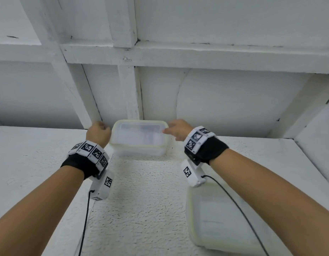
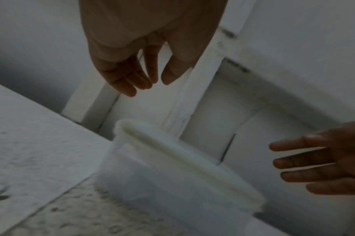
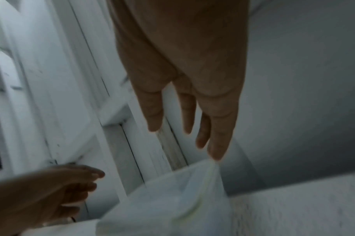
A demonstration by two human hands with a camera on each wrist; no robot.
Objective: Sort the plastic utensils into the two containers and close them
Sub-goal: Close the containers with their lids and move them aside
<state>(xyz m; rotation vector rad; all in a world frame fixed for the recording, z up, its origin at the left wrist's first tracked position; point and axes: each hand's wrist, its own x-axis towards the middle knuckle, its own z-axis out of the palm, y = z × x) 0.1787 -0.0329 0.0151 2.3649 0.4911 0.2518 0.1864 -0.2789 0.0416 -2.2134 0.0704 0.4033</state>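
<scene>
the left hand [image 2: 144, 47] hangs with loose fingers above the far left corner of a lidded translucent container [image 2: 172, 183]; the right hand [image 2: 324, 162] reaches in, fingers straight, on the right.

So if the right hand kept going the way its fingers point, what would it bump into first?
Probably the far container: the right hand points at its right rim, with its fingertips just above the edge. Whether they already touch is unclear.

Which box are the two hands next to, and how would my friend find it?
Look along the white counter to the wall at the back. The lidded clear container sits there between the left hand and right hand. The other container lies nearer the person, under the right arm.
</scene>
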